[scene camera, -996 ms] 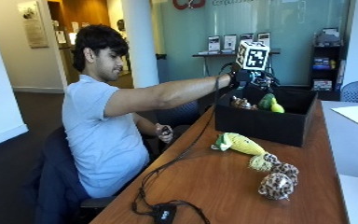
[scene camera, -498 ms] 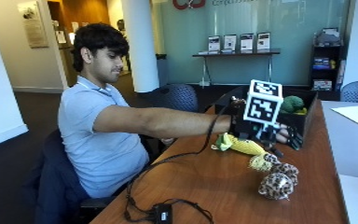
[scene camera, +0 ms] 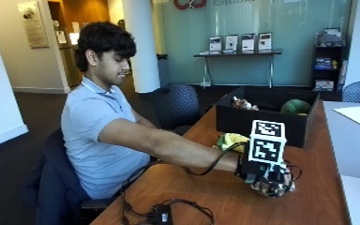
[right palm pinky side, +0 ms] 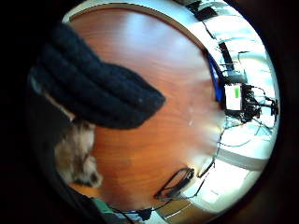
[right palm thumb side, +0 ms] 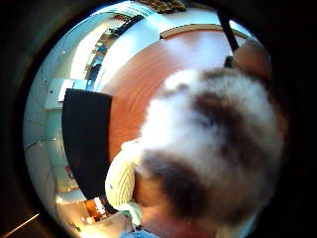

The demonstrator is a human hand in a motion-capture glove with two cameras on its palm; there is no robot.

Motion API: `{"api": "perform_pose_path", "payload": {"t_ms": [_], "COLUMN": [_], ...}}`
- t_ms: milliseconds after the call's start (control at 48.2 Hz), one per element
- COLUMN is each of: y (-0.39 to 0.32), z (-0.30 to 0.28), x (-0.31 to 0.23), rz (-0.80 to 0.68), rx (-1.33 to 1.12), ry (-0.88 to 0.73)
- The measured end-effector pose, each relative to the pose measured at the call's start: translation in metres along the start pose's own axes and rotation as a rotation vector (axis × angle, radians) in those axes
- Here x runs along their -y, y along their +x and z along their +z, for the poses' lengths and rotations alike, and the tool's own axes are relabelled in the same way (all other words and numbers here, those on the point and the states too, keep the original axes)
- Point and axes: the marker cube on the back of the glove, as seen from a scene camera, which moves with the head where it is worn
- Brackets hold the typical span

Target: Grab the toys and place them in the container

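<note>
Toy (scene camera: 273,187), brown-spotted and furry, lay mostly hidden under the right hand (scene camera: 262,172), whose fingers curled around it; container (scene camera: 264,119) stood farther back.

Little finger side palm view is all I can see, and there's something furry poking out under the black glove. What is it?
Observer: A spotted plush toy, white with brown patches. The thumb side palm view shows it right up against the palm.
Operator: Is the hand grabbing it?
Observer: In the outside view, the gloved right hand curls over the toy, which sits on the wooden table.
Operator: Where's the box it goes in?
Observer: The black container stands farther along the table, and a green toy is already inside it.
</note>
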Motion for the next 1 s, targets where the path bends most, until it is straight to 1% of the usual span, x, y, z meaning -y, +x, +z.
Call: {"api": "perform_pose_path", "payload": {"t_ms": [145, 332, 518, 664, 809, 996], "y": [-0.010, -0.050, -0.140, -0.231, -0.317, -0.388], "z": [-0.020, -0.071, -0.143, -0.176, -0.174, -0.149], "x": [-0.005, -0.013, -0.026, -0.042, -0.058, -0.075], "rz": [-0.026, -0.071, -0.207, -0.343, -0.459, -0.568], "rx": [0.083, 0.167, 0.152, 0.100, 0.110, 0.103], "ry": [0.037, 0.078, 0.161, 0.193, 0.162, 0.106]}}
